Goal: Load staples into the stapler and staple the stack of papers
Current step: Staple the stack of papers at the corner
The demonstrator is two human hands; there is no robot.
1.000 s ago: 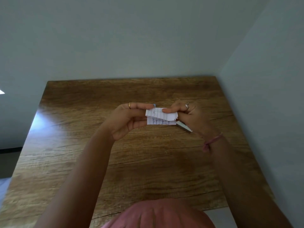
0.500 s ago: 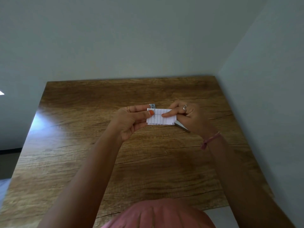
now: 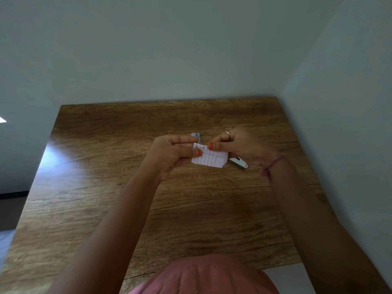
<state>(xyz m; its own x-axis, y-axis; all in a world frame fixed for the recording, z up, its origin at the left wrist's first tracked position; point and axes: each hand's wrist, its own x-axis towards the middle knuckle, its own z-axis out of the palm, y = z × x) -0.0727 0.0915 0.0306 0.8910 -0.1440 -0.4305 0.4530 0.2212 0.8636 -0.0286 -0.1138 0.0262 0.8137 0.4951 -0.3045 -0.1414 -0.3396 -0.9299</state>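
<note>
**Papers pinched, stapler at the right hand's side**

Both hands grasp the stack of papers above the table; the left hand pinches its nine-o'clock edge, the right hand its twelve-o'clock edge; the stapler lies on the wood at three o'clock of the stack, long axis running ten to four, nearest the right hand, likely the one to fetch it.

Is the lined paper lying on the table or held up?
Held up: left hand and right hand pinch the small white lined paper stack above the wooden table.
</note>
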